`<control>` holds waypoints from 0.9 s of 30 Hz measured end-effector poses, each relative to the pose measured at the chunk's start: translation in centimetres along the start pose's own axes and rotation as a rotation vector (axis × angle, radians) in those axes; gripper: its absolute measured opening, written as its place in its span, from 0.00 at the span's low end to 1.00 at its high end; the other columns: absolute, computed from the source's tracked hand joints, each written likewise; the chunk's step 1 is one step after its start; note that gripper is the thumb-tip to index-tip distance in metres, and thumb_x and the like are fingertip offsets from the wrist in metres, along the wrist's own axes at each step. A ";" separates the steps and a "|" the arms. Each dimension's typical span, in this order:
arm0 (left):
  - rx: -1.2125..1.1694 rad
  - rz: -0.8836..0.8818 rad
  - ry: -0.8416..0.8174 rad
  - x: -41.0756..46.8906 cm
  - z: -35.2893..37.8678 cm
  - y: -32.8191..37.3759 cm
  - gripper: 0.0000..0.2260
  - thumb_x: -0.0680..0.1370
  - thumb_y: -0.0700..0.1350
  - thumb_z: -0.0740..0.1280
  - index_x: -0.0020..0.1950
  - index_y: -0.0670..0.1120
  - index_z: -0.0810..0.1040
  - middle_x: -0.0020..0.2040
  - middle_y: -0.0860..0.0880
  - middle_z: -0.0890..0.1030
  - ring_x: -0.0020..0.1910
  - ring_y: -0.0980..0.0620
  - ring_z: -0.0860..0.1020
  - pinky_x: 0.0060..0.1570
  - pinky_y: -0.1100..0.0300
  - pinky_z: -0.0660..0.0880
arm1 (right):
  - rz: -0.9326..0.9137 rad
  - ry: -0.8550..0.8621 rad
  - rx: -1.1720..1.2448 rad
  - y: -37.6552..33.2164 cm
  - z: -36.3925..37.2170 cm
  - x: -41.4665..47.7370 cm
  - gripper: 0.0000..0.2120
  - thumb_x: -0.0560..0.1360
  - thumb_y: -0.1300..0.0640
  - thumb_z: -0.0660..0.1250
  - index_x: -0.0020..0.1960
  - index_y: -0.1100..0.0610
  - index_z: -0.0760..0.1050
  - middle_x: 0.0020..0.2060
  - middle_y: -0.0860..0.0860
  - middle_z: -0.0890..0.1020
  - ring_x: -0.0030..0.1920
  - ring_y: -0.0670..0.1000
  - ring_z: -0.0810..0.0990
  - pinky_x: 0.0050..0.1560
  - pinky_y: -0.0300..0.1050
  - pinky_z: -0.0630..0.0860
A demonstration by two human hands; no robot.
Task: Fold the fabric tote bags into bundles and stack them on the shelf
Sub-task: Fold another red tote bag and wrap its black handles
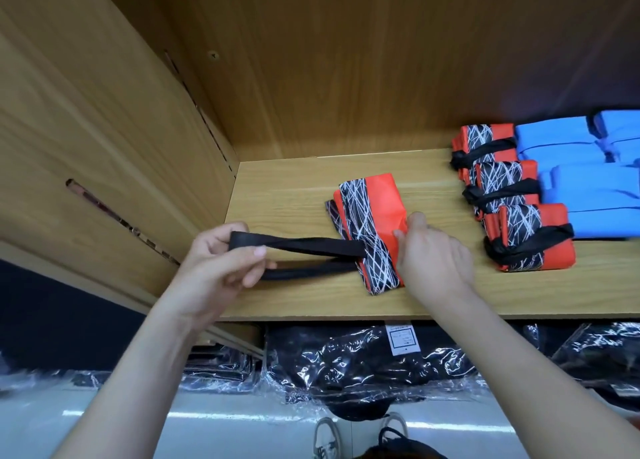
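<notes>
1. Orange tote bag (pixel 381 212): folded to a flat oblong, crossed by a black band of white scribbled lines. It lies mid-shelf, slightly tilted. My right grip (pixel 433 254) pinches its near right edge.
2. Black handle straps (pixel 304 247): two, drawn out leftward from the bag. The upper one is flat and twisted, its looped end held in my left grip (pixel 221 261).
3. Finished orange bundles (pixel 502 181): three, same pattern, each bound by a black strap, in a touching row at the right.
4. Blue bundles (pixel 588 184): lying just right of these.
5. Shelf (pixel 277 188): pale wood grain, carries all.
</notes>
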State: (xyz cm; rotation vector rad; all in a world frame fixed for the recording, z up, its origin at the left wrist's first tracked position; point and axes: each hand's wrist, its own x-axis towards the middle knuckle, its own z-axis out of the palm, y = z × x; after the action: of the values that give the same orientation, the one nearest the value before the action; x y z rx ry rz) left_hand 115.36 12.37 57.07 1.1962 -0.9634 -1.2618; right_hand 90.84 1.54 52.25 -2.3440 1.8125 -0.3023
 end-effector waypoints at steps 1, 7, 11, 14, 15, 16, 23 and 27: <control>0.006 -0.025 -0.043 0.1 -0.4 0.2 0.14 0.64 0.48 0.78 0.32 0.46 0.73 0.22 0.49 0.68 0.25 0.50 0.66 0.44 0.59 0.76 | 0.000 -0.007 -0.008 -0.1 0.1 0.1 0.10 0.83 0.51 0.52 0.56 0.57 0.66 0.43 0.56 0.82 0.45 0.60 0.81 0.36 0.47 0.64; 1.020 -0.079 0.212 0.4 -0.8 -0.1 0.17 0.70 0.61 0.69 0.34 0.49 0.74 0.30 0.52 0.76 0.30 0.54 0.72 0.32 0.61 0.66 | -0.069 -0.018 -0.044 -0.2 0.0 0.3 0.10 0.84 0.51 0.49 0.55 0.56 0.65 0.44 0.54 0.83 0.45 0.59 0.82 0.36 0.47 0.63; 1.445 0.400 0.334 0.0 3.7 -0.4 0.14 0.71 0.36 0.66 0.55 0.46 0.79 0.51 0.49 0.79 0.52 0.47 0.76 0.52 0.54 0.73 | -0.123 -0.067 -0.059 -0.2 0.2 0.5 0.05 0.84 0.55 0.49 0.50 0.54 0.56 0.45 0.53 0.82 0.45 0.58 0.82 0.36 0.47 0.63; 1.435 0.484 0.097 0.9 8.7 -1.6 0.13 0.74 0.45 0.61 0.51 0.48 0.82 0.53 0.50 0.83 0.52 0.48 0.79 0.48 0.57 0.78 | -0.126 -0.123 -0.097 -0.5 0.3 0.7 0.05 0.81 0.59 0.53 0.49 0.53 0.56 0.48 0.52 0.81 0.48 0.57 0.82 0.37 0.46 0.64; 1.467 0.431 0.032 1.5 9.9 -2.6 0.15 0.75 0.50 0.58 0.51 0.47 0.83 0.54 0.50 0.83 0.54 0.47 0.80 0.49 0.56 0.79 | -0.124 -0.126 -0.105 -0.5 0.3 0.7 0.05 0.81 0.58 0.54 0.50 0.54 0.57 0.48 0.52 0.81 0.48 0.57 0.82 0.37 0.45 0.64; 1.489 0.360 -0.012 1.9 10.8 -3.5 0.18 0.76 0.53 0.56 0.52 0.46 0.82 0.56 0.49 0.83 0.56 0.47 0.80 0.51 0.55 0.78 | -0.125 -0.121 -0.109 -0.6 0.2 0.6 0.04 0.81 0.56 0.55 0.51 0.54 0.60 0.49 0.52 0.81 0.49 0.57 0.82 0.37 0.45 0.64; 0.908 0.331 0.300 0.4 9.5 -0.8 0.17 0.71 0.38 0.57 0.56 0.51 0.73 0.51 0.51 0.81 0.52 0.52 0.78 0.55 0.51 0.74 | -0.068 -0.114 -0.073 -0.7 0.0 0.3 0.06 0.79 0.60 0.55 0.56 0.56 0.63 0.48 0.52 0.80 0.48 0.58 0.82 0.37 0.46 0.64; 1.131 0.833 0.034 -2.0 12.0 1.3 0.15 0.71 0.34 0.58 0.46 0.43 0.83 0.44 0.49 0.82 0.44 0.47 0.80 0.44 0.55 0.77 | -0.056 -0.107 -0.018 -0.8 0.2 0.6 0.09 0.80 0.55 0.56 0.50 0.52 0.54 0.46 0.52 0.81 0.44 0.58 0.81 0.37 0.46 0.64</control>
State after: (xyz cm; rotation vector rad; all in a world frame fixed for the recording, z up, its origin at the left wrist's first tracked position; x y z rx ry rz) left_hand 103.58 12.83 60.45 1.3416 -1.9847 0.0562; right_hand 91.78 1.15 52.26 -2.3777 1.7102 -0.1646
